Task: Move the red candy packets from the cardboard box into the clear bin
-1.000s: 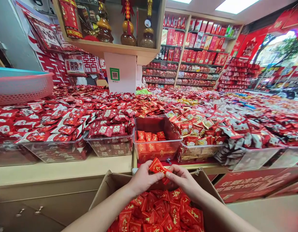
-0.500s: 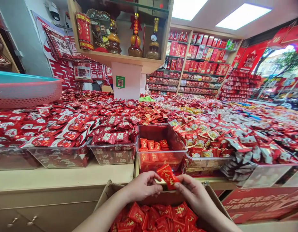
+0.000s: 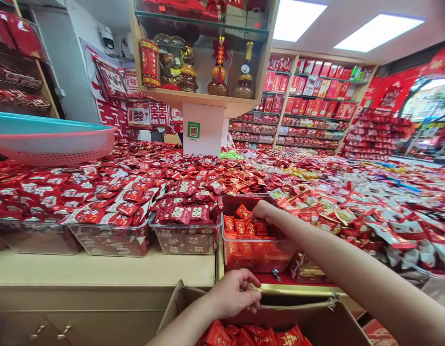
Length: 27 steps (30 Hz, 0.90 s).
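- Shop counter [image 3: 135, 269], beige, carries clear bins heaped w/ red sweets; shelving behind.
- Change vs. 0.5 s ago: both hands held one red packet above the carton [image 3: 309, 317]. Now R hand [image 3: 262, 210] is inside the clear bin [image 3: 258, 254], fingers bent down onto the packet rows [image 3: 240, 225].
- Judgement: that packet prob. lies in the bin, under or just beside the R fingertips; not separable from its neighbours.
- R grip: cannot tell; fingertips hidden among packets.
- L hand [image 3: 236, 292]: fingers curled closed, nothing seen in them, just above carton rim.
- Carton contents cut off at frame bottom; R forearm hides the bin's right side.
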Motion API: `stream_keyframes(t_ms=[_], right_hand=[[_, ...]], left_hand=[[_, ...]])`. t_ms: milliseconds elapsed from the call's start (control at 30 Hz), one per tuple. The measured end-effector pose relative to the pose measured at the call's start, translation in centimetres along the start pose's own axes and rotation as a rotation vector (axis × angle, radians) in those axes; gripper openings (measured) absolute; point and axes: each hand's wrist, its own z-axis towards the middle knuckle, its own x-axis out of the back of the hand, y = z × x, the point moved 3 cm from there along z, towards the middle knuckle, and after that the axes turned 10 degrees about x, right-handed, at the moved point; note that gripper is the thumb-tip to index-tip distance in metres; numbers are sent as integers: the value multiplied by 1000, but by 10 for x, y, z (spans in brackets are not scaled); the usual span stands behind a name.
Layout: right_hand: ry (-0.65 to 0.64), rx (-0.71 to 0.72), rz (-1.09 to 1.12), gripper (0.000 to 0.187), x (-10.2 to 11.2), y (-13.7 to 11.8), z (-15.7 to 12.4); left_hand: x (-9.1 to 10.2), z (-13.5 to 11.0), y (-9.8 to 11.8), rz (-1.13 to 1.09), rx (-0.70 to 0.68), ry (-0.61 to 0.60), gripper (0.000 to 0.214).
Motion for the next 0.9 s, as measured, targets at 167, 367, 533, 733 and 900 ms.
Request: stream_keyframes(t_ms=[167, 367, 533, 733, 900], right_hand=[[-183, -188, -131, 21, -10, 17, 16], [-258, -159, -270, 16, -15, 31, 17], [-258, -99, -456, 22, -19, 32, 20], [-226, -45, -666, 4, -17, 28, 27], [-26, 148, -727, 24, -9, 19, 25]], left_hand=[[0, 0, 0, 32, 17, -17, 21], [-1, 0, 5, 70, 49, -13, 20], [-2, -1, 5, 91, 46, -13, 21], [-3, -2, 7, 86, 42, -24, 21], [-3, -1, 6, 92, 44, -22, 23]])
